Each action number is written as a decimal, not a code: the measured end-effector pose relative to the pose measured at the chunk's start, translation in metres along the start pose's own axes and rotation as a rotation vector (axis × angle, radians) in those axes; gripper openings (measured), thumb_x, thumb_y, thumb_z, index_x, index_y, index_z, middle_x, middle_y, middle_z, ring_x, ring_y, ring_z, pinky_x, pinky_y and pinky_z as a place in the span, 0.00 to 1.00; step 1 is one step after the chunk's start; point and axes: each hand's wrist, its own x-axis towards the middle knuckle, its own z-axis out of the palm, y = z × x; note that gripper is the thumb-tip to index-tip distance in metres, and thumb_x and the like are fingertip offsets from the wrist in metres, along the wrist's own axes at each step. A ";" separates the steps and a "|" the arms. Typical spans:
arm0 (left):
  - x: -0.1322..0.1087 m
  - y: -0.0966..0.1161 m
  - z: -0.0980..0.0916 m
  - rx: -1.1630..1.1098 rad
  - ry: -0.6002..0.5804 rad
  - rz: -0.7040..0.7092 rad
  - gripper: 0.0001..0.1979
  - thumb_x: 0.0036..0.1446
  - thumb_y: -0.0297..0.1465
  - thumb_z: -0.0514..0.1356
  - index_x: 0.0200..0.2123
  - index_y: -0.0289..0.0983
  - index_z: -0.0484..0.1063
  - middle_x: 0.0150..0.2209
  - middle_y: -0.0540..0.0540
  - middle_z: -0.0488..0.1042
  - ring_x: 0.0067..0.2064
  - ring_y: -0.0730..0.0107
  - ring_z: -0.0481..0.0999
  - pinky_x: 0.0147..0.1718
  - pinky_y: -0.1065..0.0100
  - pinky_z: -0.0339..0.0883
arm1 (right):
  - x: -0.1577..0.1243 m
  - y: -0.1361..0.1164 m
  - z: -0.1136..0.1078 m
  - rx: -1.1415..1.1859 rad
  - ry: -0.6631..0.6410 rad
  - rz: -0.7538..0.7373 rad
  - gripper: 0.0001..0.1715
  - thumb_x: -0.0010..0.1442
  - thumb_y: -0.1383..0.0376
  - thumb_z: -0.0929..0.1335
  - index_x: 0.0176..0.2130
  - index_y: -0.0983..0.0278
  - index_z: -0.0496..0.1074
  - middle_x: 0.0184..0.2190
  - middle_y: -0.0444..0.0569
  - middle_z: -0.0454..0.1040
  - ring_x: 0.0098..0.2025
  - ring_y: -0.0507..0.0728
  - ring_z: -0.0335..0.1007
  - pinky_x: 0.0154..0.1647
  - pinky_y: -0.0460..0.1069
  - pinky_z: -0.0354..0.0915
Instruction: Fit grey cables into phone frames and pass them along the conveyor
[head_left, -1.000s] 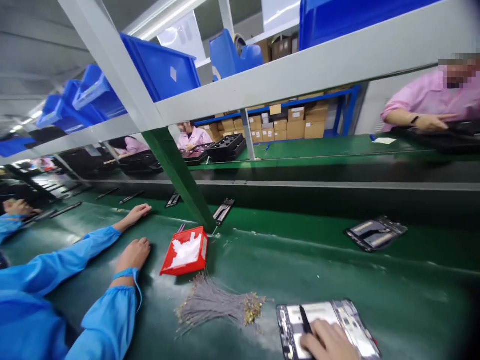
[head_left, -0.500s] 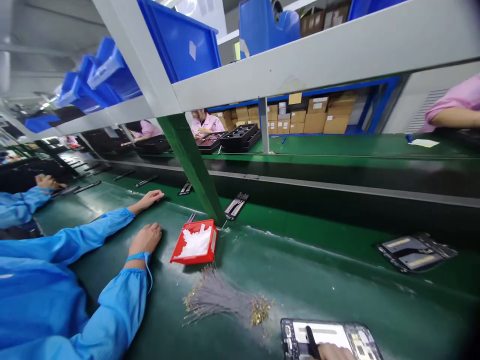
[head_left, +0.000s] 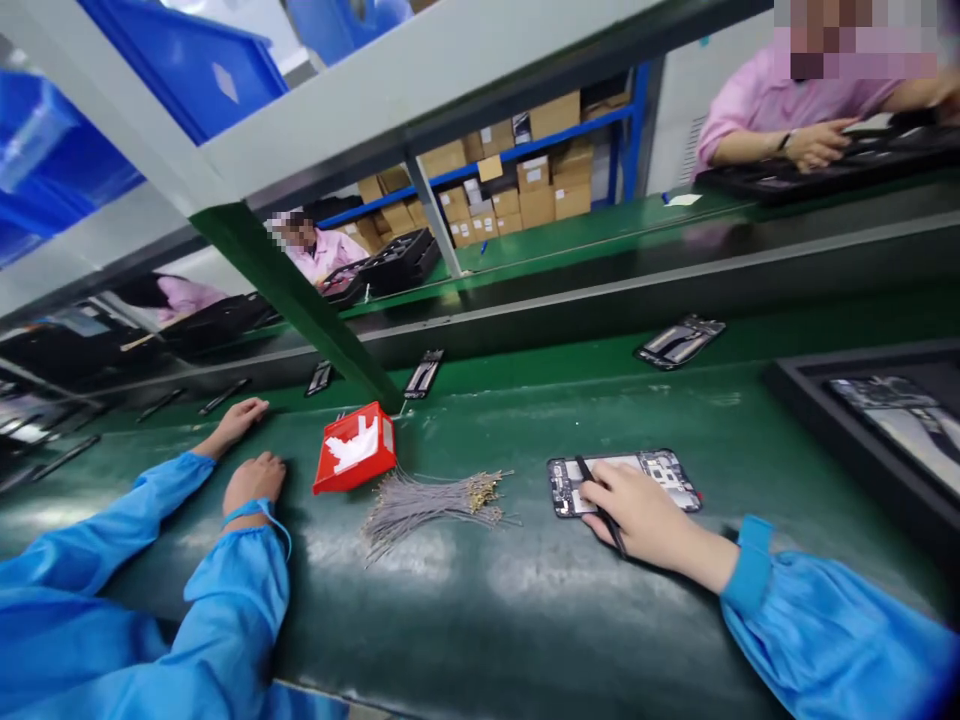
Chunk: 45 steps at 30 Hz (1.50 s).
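Now the opened phone [head_left: 667, 475] lies wholly in view on the worktop [head_left: 480, 620], its near edge no longer cut off, so your work shows better: your right hand [head_left: 634, 505] grips a slim dark tool [head_left: 584, 469] over it; your left is unseen.

Looks like an electronics assembly workshop, with opened devices [head_left: 667, 475] along the green bench [head_left: 450, 620] and shelved cartons [head_left: 535, 175] beyond it.
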 end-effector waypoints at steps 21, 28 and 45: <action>0.019 0.266 -0.027 -0.099 0.176 0.622 0.05 0.57 0.27 0.50 0.31 0.37 0.65 0.33 0.47 0.66 0.34 0.68 0.64 0.33 0.66 0.59 | 0.007 0.025 -0.008 0.089 0.128 -0.126 0.07 0.57 0.66 0.62 0.29 0.63 0.67 0.30 0.48 0.62 0.32 0.54 0.55 0.33 0.48 0.53; 0.019 0.265 -0.039 -0.171 0.025 0.595 0.06 0.53 0.34 0.57 0.34 0.38 0.64 0.35 0.47 0.66 0.37 0.65 0.65 0.35 0.64 0.61 | 0.013 0.041 -0.010 0.067 0.124 -0.049 0.08 0.58 0.64 0.61 0.30 0.63 0.68 0.30 0.50 0.63 0.34 0.55 0.58 0.34 0.49 0.55; 0.035 0.256 -0.046 -0.612 -0.044 0.541 0.05 0.58 0.26 0.46 0.31 0.38 0.59 0.29 0.51 0.65 0.31 0.72 0.65 0.31 0.71 0.59 | 0.017 0.033 -0.020 0.128 0.051 0.073 0.11 0.56 0.61 0.62 0.39 0.64 0.67 0.35 0.51 0.65 0.31 0.54 0.63 0.32 0.49 0.58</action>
